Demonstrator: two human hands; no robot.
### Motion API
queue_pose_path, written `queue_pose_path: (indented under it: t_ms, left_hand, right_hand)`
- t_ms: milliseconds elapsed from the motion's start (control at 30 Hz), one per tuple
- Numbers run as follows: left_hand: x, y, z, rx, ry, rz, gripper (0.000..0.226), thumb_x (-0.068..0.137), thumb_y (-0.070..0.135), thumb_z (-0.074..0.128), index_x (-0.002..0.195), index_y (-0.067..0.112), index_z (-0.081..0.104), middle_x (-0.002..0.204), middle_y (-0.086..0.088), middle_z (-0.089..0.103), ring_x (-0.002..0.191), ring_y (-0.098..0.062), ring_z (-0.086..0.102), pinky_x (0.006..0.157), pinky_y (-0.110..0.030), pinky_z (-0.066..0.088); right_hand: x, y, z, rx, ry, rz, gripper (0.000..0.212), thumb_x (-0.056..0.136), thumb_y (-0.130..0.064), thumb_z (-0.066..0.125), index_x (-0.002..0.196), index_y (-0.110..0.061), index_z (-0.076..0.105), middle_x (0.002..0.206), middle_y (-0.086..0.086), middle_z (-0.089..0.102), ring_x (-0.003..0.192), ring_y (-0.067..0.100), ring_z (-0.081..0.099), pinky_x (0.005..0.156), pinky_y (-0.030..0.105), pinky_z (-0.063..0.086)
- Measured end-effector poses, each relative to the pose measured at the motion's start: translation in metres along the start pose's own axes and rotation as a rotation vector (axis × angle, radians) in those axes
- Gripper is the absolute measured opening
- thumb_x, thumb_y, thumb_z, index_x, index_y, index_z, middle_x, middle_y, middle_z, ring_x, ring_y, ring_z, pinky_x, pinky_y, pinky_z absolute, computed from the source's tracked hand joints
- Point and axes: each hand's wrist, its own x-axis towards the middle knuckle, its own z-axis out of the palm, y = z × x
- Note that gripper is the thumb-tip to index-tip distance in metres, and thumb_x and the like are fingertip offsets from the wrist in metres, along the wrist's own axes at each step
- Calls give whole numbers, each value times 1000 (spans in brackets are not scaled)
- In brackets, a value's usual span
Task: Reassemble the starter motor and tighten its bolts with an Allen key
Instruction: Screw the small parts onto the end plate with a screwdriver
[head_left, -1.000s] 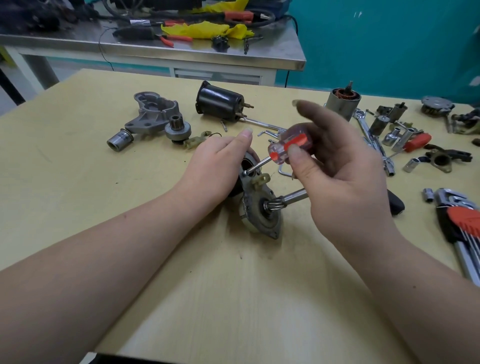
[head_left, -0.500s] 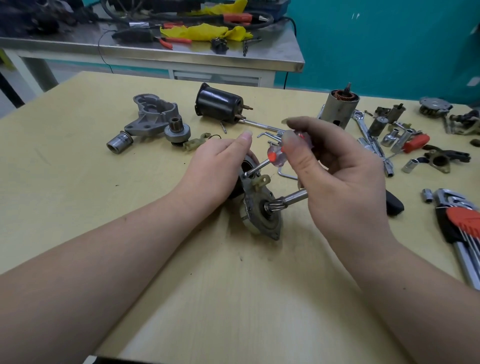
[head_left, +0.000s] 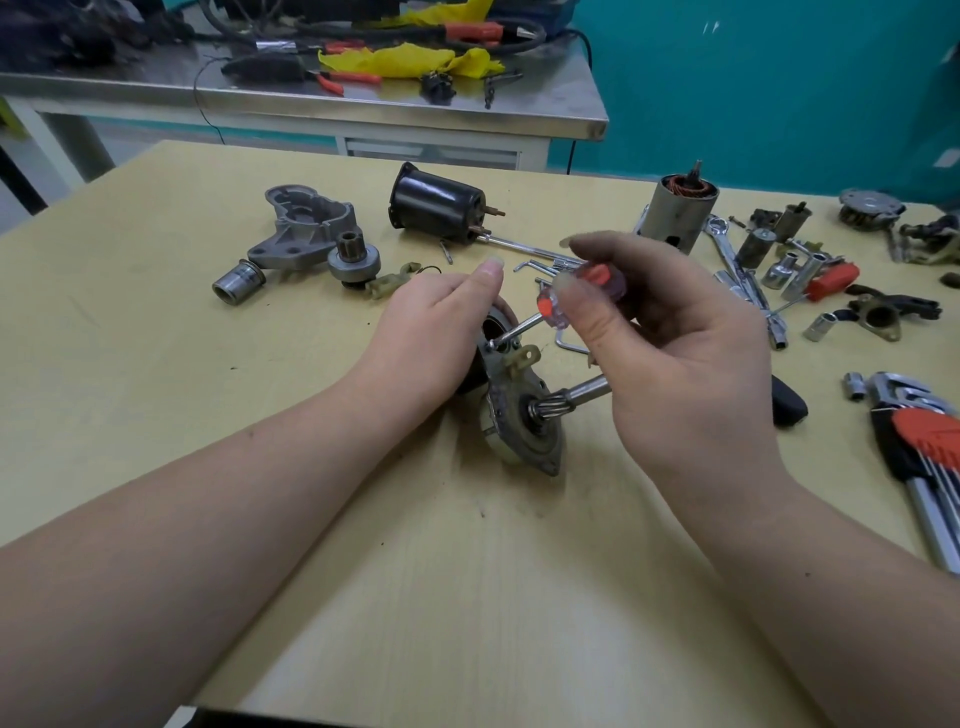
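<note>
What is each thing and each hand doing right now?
Left hand: holds the motor down.
Right hand: pinches the screwdriver handle.
Screwdriver: tilted, tip on a screw in the plate.
Starter motor: lying on its side, shaft pointing right.
Black can: lying on its side.
Allen key set: lying untouched.

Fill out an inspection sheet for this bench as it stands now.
Surface: yellow table, lightly scuffed.
Job's things: motor assembly lying on its side; screwdriver tip at a screw on its plate.
Clutter: black housing, armature, grey casting, sockets, Allen key set.
Hands: left hand steadies the motor; right hand grips the screwdriver.
Cables: black cables on the steel bench behind.
Surroundings: teal wall.
</note>
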Motion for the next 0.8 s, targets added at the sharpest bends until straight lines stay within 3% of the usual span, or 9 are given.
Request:
queue_pose_path:
  t_ms: [133,267,367,500,633,700,800]
  left_hand:
    - [1,0,0,15,5,5,54,108,52,48,83,15,79,82,-12,77,90,-34,73,92,-53,59]
    - [1,0,0,19,6,11,58,106,54,47,84,9,77,87,-19,75,93,-39,71,92,-56,57]
    - [1,-1,-1,30,11,15,62,105,56,47,84,5,74,89,-20,74,93,-38,69,92,-54,58]
    - [3,-3,-1,49,10,19,56,107,55,45,84,16,78,85,-16,75,89,-32,71,91,-51,58]
    - [3,-4,0,49,9,21,49,109,54,46,81,31,80,82,-6,78,84,-21,72,91,-45,58]
    - [3,-3,0,40,10,22,49,109,53,47,79,34,80,79,-1,78,82,-18,72,90,-43,58]
    - [3,-3,0,33,6,20,48,110,52,47,81,33,81,79,1,79,84,-19,73,90,-44,58]
  right_hand:
    - [-2,0,-2,40,-45,27,41,101,-13,67,139,-30,63,109,-11,75,106,12,74,92,27,60]
    - [-1,-4,-1,68,-5,46,30,101,-28,73,130,-31,71,98,-12,76,89,5,73,80,18,57]
    - [-2,-4,1,59,10,21,28,98,-25,76,125,-33,73,97,-7,73,89,3,70,84,22,57]
    - [-3,1,-1,44,-26,56,42,101,-19,66,140,-35,63,116,-8,76,111,13,72,98,35,59]
    - [1,0,-3,33,-12,78,32,101,-35,69,133,-35,73,108,-11,75,93,3,69,87,30,59]
    - [0,-2,-1,41,-8,45,26,99,-32,74,125,-34,75,99,-10,71,86,4,67,82,26,56]
    - [-2,-2,0,68,-34,27,35,101,-18,71,132,-34,67,105,-9,74,99,9,72,89,27,59]
